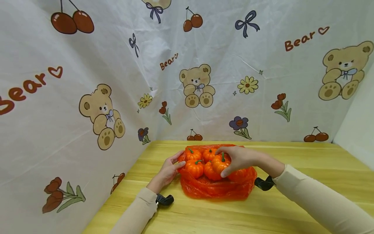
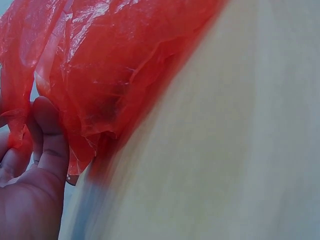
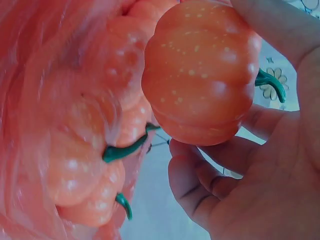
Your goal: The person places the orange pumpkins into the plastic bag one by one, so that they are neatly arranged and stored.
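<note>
A red plastic bag [image 1: 216, 190] lies spread on the table with several small orange toy pumpkins [image 1: 194, 168] in it, each with a green stem. My right hand [image 1: 238, 156] grips one pumpkin [image 1: 220, 163] between thumb and fingers, above the others. In the right wrist view this pumpkin [image 3: 200, 72] shows yellow specks, and the fingers curl round its side. On the bag's left side, my left hand [image 1: 167, 170] holds the edge. The left wrist view shows the thin red plastic [image 2: 115, 60] gathered between the thumb and fingers of that hand [image 2: 37, 195].
The light wooden table [image 1: 204, 214] runs to a white cloth [image 1: 222, 110] printed with bears, cherries and flowers at the back and left. A black wrist mount [image 1: 165, 200] sits under the left wrist, another [image 1: 264, 183] under the right.
</note>
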{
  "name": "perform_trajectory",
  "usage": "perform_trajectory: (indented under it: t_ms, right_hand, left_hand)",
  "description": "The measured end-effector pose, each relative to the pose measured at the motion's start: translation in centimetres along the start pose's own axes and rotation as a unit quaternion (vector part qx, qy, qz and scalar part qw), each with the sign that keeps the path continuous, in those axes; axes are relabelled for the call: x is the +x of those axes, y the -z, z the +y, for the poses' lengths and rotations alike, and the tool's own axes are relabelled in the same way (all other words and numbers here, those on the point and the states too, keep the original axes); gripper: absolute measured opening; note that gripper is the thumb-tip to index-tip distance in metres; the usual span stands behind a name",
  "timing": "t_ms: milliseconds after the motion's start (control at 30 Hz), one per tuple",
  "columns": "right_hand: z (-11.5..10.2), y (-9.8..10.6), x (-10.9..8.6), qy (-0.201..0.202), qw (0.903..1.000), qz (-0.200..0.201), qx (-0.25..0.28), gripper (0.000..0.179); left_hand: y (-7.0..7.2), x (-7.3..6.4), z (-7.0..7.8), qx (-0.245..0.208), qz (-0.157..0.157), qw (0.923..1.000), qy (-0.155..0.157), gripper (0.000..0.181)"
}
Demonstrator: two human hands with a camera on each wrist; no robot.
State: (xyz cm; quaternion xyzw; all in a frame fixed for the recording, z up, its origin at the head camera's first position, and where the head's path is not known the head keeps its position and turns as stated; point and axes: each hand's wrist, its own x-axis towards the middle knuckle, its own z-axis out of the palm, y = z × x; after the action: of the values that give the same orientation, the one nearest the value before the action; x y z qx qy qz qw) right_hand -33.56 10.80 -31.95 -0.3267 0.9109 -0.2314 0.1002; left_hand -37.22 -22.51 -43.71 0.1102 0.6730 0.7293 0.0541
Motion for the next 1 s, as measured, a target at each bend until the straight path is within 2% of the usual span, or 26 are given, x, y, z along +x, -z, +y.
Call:
perform_trajectory:
  t_ms: [433, 633, 767, 1000]
  right_hand:
    - [-0.7, -2.8, 0.5, 0.051, 0.9976, 0.021, -0.042, 0.081]
    - [-0.7, -3.3, 0.4, 0.067, 0.9964, 0.023, -0.046, 0.081]
    - [-0.7, -3.5, 0.1, 0.072, 0.9963, 0.012, -0.046, 0.081]
    - [-1.2, -3.5, -0.2, 0.054, 0.9976, -0.010, -0.042, 0.079]
  left_hand:
    - [0.0, 0.0, -0.1, -0.001, 0.001, 1.0000, -0.003, 0.066]
    - [0.0, 0.1, -0.1, -0.004, 0.002, 1.0000, -0.002, 0.066]
    - [0.0, 0.2, -0.2, -0.003, -0.001, 1.0000, -0.004, 0.066]
    - [0.0, 0.1, -0.2, 0.002, 0.001, 1.0000, -0.003, 0.066]
